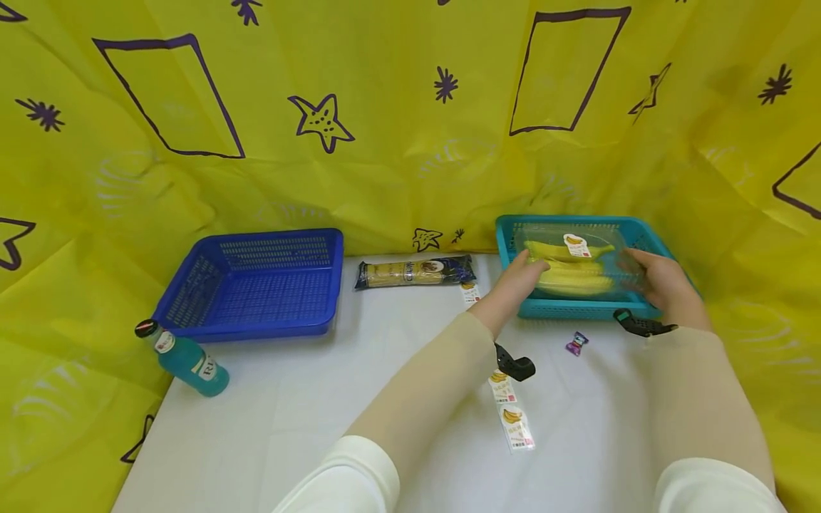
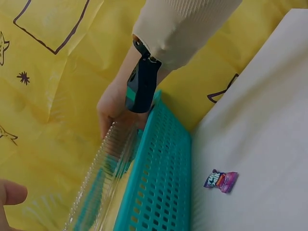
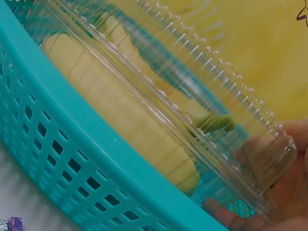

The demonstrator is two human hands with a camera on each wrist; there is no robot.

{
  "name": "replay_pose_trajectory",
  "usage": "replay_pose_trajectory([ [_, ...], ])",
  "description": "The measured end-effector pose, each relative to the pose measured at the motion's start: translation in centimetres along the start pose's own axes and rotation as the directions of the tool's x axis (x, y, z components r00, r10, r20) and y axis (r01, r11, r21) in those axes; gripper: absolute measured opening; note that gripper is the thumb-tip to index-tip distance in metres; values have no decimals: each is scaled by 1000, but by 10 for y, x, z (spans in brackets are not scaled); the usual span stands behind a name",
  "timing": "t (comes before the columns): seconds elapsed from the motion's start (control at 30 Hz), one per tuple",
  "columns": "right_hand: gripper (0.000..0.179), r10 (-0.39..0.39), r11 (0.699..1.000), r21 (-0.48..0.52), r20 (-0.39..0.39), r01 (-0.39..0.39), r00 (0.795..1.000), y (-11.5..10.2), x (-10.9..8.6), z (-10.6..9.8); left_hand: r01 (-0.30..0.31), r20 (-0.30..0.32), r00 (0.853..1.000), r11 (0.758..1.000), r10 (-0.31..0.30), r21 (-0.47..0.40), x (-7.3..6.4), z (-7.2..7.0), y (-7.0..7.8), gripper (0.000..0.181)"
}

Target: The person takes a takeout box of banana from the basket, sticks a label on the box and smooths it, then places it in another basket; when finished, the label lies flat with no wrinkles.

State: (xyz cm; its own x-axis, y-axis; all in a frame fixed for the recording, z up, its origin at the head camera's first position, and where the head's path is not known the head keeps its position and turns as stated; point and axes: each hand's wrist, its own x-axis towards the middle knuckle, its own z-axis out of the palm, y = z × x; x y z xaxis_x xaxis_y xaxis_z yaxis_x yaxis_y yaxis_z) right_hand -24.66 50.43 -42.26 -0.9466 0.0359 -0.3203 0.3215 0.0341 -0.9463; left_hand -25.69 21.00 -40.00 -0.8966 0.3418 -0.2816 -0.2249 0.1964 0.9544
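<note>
A clear plastic box [image 1: 612,274] of yellow bananas [image 1: 574,285] lies in the teal basket [image 1: 558,310], its top standing above the rim in the left wrist view. A banana label [image 1: 577,246] is stuck on its top. My left hand [image 1: 516,281] holds the left end, thumb over the near side; only its thumb and part of a finger show in the left wrist view. My right hand [image 3: 288,183] grips the right end, thumb high and fingers low, slightly blurred in the head view.
A blue basket [image 1: 276,328] stands at the left, beside a teal bottle [image 1: 192,360] with a dark cap. A packet [image 1: 413,272] lies at the back between the baskets. A strip of banana labels [image 1: 513,420] and a small purple wrapped candy [image 1: 576,343] are on the white table.
</note>
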Motion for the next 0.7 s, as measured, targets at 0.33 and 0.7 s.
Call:
replay_pose_trajectory([
  [0.33,98,37,998,-46,62,-34,997,-6,5,3,17,-33,999,1000,-17,-6,6,7,4,68],
  [0.7,103,46,974,-219,-23,-50,999,-8,7,12,-31,-30,999,1000,31,5,7,4,-2,68],
])
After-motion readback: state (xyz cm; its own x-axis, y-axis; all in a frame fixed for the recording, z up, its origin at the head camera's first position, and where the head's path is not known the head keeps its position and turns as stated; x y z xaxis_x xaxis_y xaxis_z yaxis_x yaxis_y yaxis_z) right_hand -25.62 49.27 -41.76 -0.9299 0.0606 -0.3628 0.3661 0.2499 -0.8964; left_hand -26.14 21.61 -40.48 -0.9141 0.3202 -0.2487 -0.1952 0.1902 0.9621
